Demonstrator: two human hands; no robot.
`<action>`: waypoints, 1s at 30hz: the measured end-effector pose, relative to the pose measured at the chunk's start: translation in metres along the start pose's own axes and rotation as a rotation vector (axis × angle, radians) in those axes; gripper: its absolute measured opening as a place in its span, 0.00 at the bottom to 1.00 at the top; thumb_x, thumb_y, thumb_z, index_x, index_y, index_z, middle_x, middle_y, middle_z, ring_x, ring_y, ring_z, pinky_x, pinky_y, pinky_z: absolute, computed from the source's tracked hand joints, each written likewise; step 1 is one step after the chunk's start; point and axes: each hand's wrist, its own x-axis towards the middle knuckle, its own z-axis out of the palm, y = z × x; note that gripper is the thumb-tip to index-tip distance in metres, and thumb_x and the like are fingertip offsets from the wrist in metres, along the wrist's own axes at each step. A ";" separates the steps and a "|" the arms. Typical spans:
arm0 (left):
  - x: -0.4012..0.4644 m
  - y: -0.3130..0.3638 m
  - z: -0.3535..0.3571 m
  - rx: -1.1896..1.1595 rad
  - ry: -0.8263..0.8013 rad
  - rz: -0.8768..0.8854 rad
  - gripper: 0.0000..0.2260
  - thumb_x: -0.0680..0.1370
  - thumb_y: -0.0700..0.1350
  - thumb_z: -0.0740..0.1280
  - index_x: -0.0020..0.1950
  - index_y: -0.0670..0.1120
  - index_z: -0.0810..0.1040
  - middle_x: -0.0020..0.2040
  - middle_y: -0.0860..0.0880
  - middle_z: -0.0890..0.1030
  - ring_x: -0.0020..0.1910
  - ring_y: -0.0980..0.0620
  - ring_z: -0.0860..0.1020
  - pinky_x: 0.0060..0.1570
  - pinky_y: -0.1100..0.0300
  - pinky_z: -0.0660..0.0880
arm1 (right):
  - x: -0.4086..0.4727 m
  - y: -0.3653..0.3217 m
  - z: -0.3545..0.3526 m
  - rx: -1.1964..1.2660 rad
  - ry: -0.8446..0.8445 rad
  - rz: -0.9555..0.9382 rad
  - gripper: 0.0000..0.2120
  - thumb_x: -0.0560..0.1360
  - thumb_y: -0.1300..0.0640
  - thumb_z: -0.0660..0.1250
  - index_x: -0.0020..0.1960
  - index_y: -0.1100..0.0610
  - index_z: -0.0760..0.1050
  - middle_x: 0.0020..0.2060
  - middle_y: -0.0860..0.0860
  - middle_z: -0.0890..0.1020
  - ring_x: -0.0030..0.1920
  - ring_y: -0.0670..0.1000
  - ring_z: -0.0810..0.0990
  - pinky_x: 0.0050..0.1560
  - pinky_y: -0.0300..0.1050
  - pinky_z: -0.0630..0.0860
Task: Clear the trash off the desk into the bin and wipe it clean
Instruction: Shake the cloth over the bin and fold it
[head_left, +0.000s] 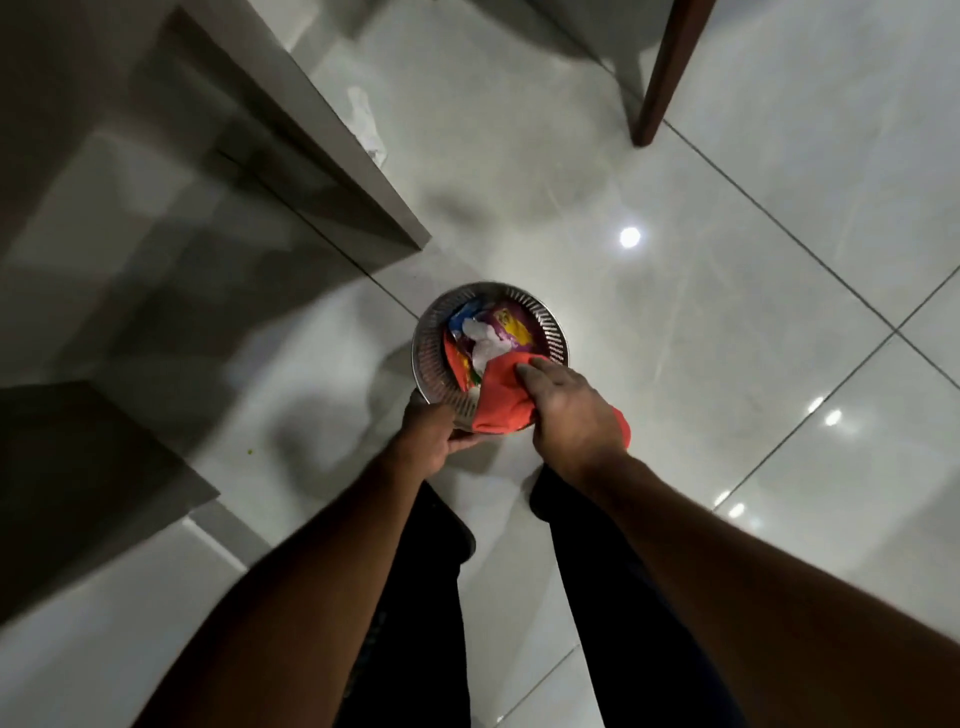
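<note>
A round metal mesh bin (435, 332) stands on the tiled floor in front of my feet. Inside it lie colourful wrappers (511, 325) and crumpled white paper (485, 343). My left hand (428, 434) grips the bin's near rim. My right hand (566, 410) holds an orange-red cloth (501, 397) over the near side of the bin's opening, and part of the cloth shows behind the hand.
A grey desk leg and panel (332, 156) rise at the left. A crumpled white paper (366, 119) lies on the floor beside it. A brown wooden chair leg (660, 78) stands at the upper right. Glossy white floor tiles (727, 312) spread to the right.
</note>
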 end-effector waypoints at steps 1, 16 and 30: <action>-0.003 0.004 0.004 0.015 0.002 -0.019 0.15 0.74 0.33 0.62 0.59 0.45 0.79 0.56 0.38 0.84 0.44 0.41 0.84 0.39 0.46 0.84 | 0.000 0.000 -0.004 0.009 -0.001 0.006 0.32 0.71 0.68 0.62 0.75 0.56 0.67 0.74 0.58 0.70 0.72 0.59 0.69 0.71 0.50 0.66; -0.434 0.242 0.063 0.719 -0.131 0.847 0.13 0.67 0.53 0.73 0.48 0.50 0.81 0.40 0.52 0.85 0.37 0.54 0.82 0.41 0.56 0.81 | -0.151 -0.124 -0.272 0.336 0.487 -0.172 0.35 0.81 0.48 0.59 0.75 0.73 0.54 0.75 0.69 0.60 0.76 0.65 0.62 0.73 0.62 0.65; -0.621 0.487 -0.020 0.788 -0.202 1.276 0.15 0.75 0.34 0.74 0.58 0.42 0.74 0.48 0.38 0.79 0.45 0.47 0.78 0.48 0.45 0.79 | -0.087 -0.233 -0.471 1.887 -0.145 -0.399 0.38 0.64 0.65 0.79 0.69 0.69 0.67 0.60 0.74 0.76 0.50 0.70 0.83 0.47 0.69 0.81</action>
